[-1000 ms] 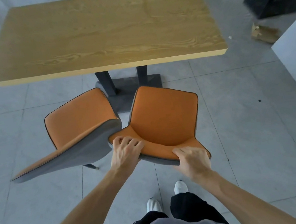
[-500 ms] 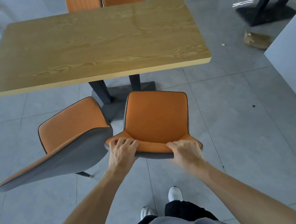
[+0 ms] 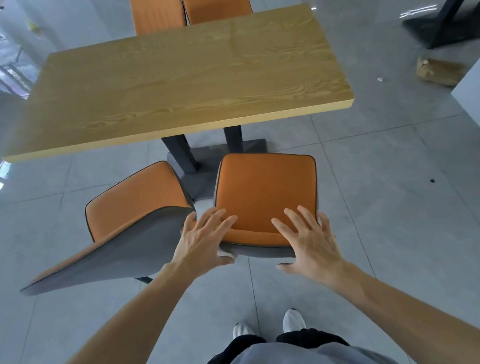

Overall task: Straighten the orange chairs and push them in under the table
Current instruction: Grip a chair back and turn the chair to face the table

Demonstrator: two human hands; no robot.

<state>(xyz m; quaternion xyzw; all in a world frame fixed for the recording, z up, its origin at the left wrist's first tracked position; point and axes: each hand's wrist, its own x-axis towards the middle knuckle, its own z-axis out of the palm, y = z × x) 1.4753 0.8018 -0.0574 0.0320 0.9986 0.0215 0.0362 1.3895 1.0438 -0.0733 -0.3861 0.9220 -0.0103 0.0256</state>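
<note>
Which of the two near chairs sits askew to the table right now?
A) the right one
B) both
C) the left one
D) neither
C: the left chair is turned, its grey back swinging out to the left, while the right chair faces the table squarely, with the left hand and right hand open at its backrest.

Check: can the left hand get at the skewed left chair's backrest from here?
Probably yes. The left hand is open beside the left chair, whose grey backrest edge lies just by its fingers, nothing between them.
</note>
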